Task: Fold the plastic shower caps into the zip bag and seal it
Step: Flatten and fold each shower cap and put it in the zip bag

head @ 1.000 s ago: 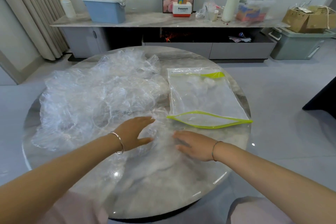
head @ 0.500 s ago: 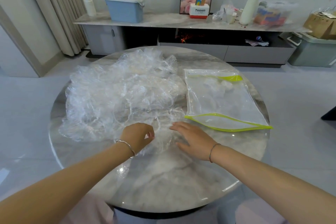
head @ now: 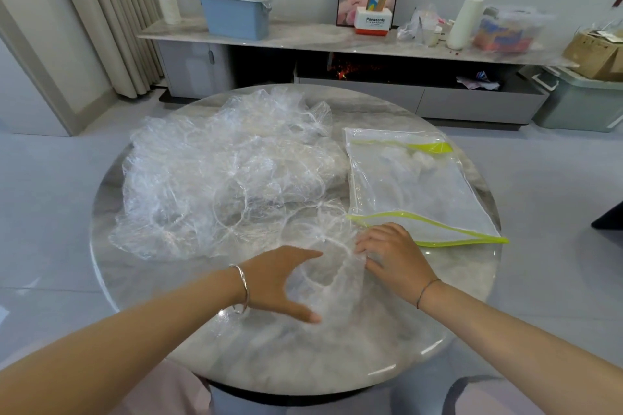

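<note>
Head view: one shower cap (head: 332,283), judged light, limp and slippery, lies just beside the open mouth of the zip bag (head: 438,199); left hand (head: 273,280) spreads open on it, right hand (head: 394,256) pinches its elastic rim, likely the surest hold.

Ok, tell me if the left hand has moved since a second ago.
Yes: the left hand has drawn back toward the near rim of the table, farther from the zip bag.
</note>
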Available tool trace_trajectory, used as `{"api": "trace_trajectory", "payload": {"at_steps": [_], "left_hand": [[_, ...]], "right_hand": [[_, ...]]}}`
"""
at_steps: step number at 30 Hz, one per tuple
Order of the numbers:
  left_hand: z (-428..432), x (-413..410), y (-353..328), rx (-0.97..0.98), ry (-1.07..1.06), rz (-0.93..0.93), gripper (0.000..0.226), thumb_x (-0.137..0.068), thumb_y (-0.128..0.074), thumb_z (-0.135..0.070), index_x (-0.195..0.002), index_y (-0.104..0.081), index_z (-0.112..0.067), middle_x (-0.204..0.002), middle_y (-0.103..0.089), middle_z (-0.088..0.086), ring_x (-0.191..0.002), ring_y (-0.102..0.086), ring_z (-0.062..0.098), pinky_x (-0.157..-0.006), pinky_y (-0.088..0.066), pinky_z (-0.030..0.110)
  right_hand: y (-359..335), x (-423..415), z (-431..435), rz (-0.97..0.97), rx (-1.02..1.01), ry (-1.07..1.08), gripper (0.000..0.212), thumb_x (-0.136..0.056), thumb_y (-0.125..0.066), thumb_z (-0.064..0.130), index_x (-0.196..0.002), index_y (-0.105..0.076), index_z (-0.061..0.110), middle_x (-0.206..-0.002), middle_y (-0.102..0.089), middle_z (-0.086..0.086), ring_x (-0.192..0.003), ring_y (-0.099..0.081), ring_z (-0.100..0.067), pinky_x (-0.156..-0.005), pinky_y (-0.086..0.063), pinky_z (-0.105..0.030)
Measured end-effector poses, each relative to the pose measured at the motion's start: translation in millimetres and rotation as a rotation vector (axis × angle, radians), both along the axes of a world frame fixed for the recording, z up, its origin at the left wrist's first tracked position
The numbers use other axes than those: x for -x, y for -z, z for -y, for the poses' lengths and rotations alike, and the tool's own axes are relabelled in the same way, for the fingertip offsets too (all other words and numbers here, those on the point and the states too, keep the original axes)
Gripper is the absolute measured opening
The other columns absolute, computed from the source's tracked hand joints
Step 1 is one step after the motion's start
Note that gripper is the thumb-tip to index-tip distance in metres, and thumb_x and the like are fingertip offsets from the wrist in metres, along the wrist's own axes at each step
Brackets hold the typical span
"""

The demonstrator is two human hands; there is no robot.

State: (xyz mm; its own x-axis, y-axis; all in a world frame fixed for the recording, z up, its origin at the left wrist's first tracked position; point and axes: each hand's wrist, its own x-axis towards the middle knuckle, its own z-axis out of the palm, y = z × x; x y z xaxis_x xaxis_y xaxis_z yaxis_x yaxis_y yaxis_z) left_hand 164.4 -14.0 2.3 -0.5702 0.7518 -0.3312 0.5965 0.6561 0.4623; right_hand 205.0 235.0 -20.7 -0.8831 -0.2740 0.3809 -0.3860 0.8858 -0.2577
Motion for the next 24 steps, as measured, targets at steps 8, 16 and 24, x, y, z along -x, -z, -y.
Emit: {"api": "trace_trajectory", "payload": {"at_steps": [8,16,24], "left_hand": [[0.3,-1.6,27.2,0.17,0.166,-0.131,0.12,-0.062,-0.073,-0.067,-0.149,0.002,-0.033,-0.158,0.009,-0.008,-0.145,0.01,0.013,-0.114,0.01,0.033],[-1.8,2.5,26.9,0.043,0.18,-0.216,0.096,-0.072,-0.071,-0.055,-0.148,-0.017,-0.032,-0.157,-0.012,-0.007,-0.143,-0.012,0.012,-0.115,-0.006,0.027],[-5.2,11.3,23.9,-0.24,-0.388,-0.08,0.026,-0.091,-0.057,-0.038,-0.084,-0.072,-0.018,-0.08,-0.07,0.001,-0.071,-0.058,0.016,-0.075,-0.05,0.031]], "right_hand": [[28.6,-20.9,-4.3,-0.07,-0.347,-0.345,0.031,-0.082,-0.051,0.026,-0.111,-0.062,0.029,-0.12,-0.061,0.008,-0.117,-0.049,-0.013,-0.103,-0.031,-0.034],[11.6,-23.7,-1.6,0.523,0.525,0.086,0.027,-0.089,-0.057,0.008,-0.071,-0.068,0.024,-0.072,-0.066,0.018,-0.073,-0.059,0.005,-0.073,-0.041,-0.016],[10.9,-11.0,3.1,0.656,0.848,0.395,0.033,-0.092,-0.056,0.012,-0.061,-0.064,0.009,-0.053,-0.063,0.002,-0.052,-0.061,-0.008,-0.057,-0.051,-0.018]]}}
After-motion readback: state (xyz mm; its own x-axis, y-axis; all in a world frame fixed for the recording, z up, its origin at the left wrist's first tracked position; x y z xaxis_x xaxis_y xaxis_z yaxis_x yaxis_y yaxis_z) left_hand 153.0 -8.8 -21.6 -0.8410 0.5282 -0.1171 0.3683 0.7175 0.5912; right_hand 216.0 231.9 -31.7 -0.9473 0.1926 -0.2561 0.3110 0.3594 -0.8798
